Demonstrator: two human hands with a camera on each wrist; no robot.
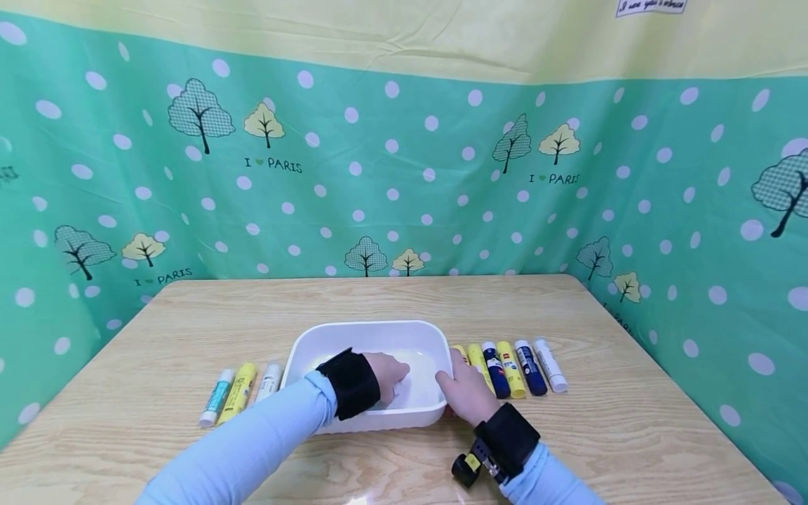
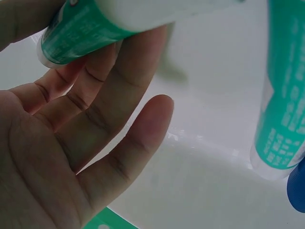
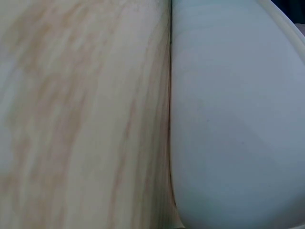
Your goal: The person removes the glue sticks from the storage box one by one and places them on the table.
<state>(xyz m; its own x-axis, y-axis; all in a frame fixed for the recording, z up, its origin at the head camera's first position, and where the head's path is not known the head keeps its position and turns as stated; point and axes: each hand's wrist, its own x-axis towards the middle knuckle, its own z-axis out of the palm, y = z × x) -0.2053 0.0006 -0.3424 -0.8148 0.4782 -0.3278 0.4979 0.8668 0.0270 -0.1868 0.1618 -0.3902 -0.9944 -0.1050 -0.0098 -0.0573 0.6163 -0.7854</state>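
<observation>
In the head view my left hand [image 1: 384, 375] reaches into a white plastic basin [image 1: 372, 421]. The left wrist view shows it holding a white and green glue stick [image 2: 86, 36] between thumb and fingers. Another green glue stick [image 2: 283, 95] appears at that view's right side, beside a dark blue end of something [image 2: 298, 186]. My right hand [image 1: 470, 389] grips the basin's right rim, its thumb at the inner side. The right wrist view shows only the basin's outer wall [image 3: 238, 119] against the table, without that hand's fingers.
Left of the basin lie a white and teal glue stick [image 1: 217, 398], a yellow one [image 1: 238, 393] and a white one [image 1: 270, 380]. Several yellow, navy and white glue sticks [image 1: 511, 369] lie in a row to the right. Behind the wooden table [image 1: 366, 298] hangs a green curtain [image 1: 404, 175].
</observation>
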